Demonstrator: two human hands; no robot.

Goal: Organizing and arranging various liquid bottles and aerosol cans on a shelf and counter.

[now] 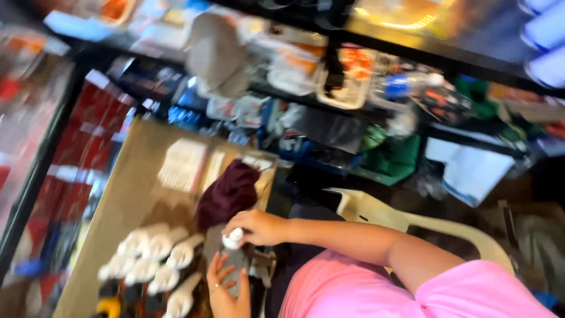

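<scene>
My right hand (259, 227) is closed around the white cap (232, 238) of a small dark bottle (235, 262). My left hand (226, 291), a ring on one finger, holds the bottle's body from below. Both hands meet over the near edge of a brown table (126, 194). My pink sleeve and shirt (353, 288) fill the lower right. The whole view is tilted and blurred.
Several white-capped bottles (153, 259) lie together on the table beside my hands. A maroon cloth (226, 194) and a white stack (182, 165) sit further along it. A beige plastic chair (376, 215) is at my side. Cluttered dark shelves (353, 88) and red packs (88, 135) surround the table.
</scene>
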